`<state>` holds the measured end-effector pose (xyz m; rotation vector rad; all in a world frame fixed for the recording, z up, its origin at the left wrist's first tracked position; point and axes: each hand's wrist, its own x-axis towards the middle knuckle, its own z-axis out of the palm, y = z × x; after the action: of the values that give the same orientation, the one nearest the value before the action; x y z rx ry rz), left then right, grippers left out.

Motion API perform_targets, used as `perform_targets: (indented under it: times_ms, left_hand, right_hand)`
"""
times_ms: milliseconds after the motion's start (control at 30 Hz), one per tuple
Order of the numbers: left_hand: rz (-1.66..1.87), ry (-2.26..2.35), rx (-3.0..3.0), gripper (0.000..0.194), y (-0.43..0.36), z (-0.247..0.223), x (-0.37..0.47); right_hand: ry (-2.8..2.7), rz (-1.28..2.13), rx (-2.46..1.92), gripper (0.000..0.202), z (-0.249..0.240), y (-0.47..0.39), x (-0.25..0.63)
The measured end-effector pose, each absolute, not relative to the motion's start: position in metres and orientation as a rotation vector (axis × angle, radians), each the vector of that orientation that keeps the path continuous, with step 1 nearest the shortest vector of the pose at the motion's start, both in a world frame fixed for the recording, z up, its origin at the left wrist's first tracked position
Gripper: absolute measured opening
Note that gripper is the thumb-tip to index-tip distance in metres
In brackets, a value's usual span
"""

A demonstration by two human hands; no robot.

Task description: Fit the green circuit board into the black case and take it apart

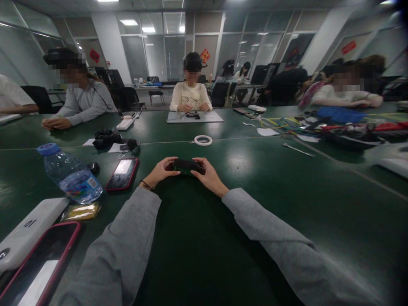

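Observation:
A small black object [187, 166] with green marks along its lower side is held level over the dark green table [193, 242]. My left hand [162, 171] grips its left end between thumb and fingers. The right end is pinched in the same way by my right hand [208, 174]. Both hands are closed on it, and their fingers cover its ends. What exactly the object is cannot be made out. Beyond it lies a white ring [202, 140].
To the left are a water bottle [71, 173], a phone [122, 173], a larger phone [37, 270], a white device [29, 232] and a yellow packet [81, 211]. Cables and a blue item [339, 114] lie at right. Several people sit around the table.

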<state>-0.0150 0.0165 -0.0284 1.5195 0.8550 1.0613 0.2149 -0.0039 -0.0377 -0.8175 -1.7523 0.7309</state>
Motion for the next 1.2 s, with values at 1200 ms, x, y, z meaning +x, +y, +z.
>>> perform_targets:
  times_ms: [1200]
  left_hand:
    - [0.950,0.782,1.550,0.098,0.013,-0.023,-0.020]
  right_hand:
    - [-2.129,0.262,-1.065,0.047,-0.027,-0.025,0.209]
